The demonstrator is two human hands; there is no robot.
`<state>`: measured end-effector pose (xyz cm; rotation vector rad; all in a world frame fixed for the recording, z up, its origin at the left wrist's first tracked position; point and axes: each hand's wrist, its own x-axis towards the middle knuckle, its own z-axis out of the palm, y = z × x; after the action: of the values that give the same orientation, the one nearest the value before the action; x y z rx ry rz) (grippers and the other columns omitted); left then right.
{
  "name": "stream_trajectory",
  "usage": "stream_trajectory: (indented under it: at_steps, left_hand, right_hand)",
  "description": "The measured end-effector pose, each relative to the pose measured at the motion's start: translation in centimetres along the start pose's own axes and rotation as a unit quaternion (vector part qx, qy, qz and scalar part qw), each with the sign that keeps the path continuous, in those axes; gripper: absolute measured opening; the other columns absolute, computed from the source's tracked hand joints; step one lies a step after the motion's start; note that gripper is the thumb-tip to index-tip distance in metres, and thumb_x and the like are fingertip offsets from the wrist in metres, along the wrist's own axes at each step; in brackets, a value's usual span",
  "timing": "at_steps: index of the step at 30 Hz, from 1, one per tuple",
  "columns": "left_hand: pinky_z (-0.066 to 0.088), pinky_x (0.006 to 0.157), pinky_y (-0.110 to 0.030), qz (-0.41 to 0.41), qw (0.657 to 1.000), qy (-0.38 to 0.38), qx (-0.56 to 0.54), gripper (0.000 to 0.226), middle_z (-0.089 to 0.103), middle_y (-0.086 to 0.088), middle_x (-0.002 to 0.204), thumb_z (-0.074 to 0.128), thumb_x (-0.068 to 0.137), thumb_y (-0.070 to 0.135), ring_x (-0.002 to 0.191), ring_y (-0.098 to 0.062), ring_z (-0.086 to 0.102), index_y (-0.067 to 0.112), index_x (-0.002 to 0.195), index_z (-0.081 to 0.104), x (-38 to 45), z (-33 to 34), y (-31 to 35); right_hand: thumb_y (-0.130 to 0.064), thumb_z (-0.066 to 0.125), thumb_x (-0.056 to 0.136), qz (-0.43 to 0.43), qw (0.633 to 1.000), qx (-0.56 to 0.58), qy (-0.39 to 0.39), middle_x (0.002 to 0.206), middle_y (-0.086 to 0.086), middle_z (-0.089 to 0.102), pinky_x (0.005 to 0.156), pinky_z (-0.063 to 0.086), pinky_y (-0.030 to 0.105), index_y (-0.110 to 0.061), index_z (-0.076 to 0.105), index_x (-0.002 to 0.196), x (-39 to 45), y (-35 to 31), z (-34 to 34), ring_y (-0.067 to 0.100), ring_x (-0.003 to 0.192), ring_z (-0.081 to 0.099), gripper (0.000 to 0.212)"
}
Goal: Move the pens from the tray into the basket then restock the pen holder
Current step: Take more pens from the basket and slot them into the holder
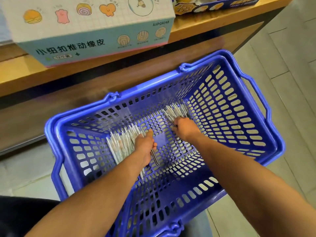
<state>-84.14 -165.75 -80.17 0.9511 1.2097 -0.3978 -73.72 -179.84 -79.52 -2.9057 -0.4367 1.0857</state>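
I see a blue slotted basket (236,106) holding pale, seemingly clear pens (119,144) with faint prints. On the tan wooden shelf (205,26), a light-blue and white box (95,31) shows pastel cartoon snacks.

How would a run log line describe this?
left hand: grips pens | right hand: grips pens | both inside basket

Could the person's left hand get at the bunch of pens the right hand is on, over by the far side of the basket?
Probably yes. The left hand already grips its own pens, but only bare basket floor separates it from the right hand and the other bunch.
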Motion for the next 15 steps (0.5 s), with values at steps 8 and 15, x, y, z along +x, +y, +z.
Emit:
stream_trajectory:
  at_steps: [8,15]
  left_hand:
    - [0.041,0.050,-0.026,-0.007,1.000,-0.004,0.010,0.055,0.051,-0.001,0.064,0.056,0.101,0.026,0.053,-0.013,0.044,0.006,0.149,0.037,0.2,0.2,-0.2]
    - [0.043,0.055,-0.027,-0.012,1.000,-0.007,0.006,0.063,0.053,-0.001,0.062,0.062,0.098,0.025,0.053,-0.014,0.045,0.001,0.150,0.035,0.2,0.3,0.4]
  right_hand:
    - [-0.011,0.054,0.096,0.000,0.985,-0.174,-0.020,0.118,0.012,0.060,0.077,0.051,0.037,-0.008,0.051,0.124,0.1,-1.3,2.3,0.030,0.105,0.063,0.028]
    - [-0.013,0.056,0.094,0.049,0.992,-0.059,-0.095,0.122,0.016,0.059,0.081,0.051,0.036,-0.002,0.051,0.122,-0.1,-2.3,1.7,0.032,0.109,0.061,0.030]
